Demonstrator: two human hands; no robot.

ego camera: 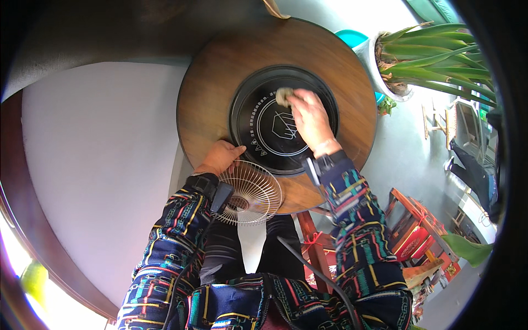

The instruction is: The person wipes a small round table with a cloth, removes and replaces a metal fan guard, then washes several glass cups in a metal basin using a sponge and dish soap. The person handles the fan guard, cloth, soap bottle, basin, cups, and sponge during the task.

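My left hand (221,156) grips the rim of a round wire fan guard (260,190), which is tilted at the table's near edge above my legs. Its thumb reaches the black ring around the centre of the table. In my right hand (311,119) is a crumpled beige cloth (284,97), over the far part of a round black glass plate (270,142). Whether the cloth touches the glass, I cannot tell. Printed writing, warning triangles and a hand symbol mark the plate. It sits in the middle of a round wooden table (208,90).
A potted plant (433,57) with long leaves stands beyond the table's right edge. Red-brown wooden chairs (416,218) are at the lower right. A pale wall (99,156) borders the left side. Far right, a person's dark-clothed legs (474,177) show.
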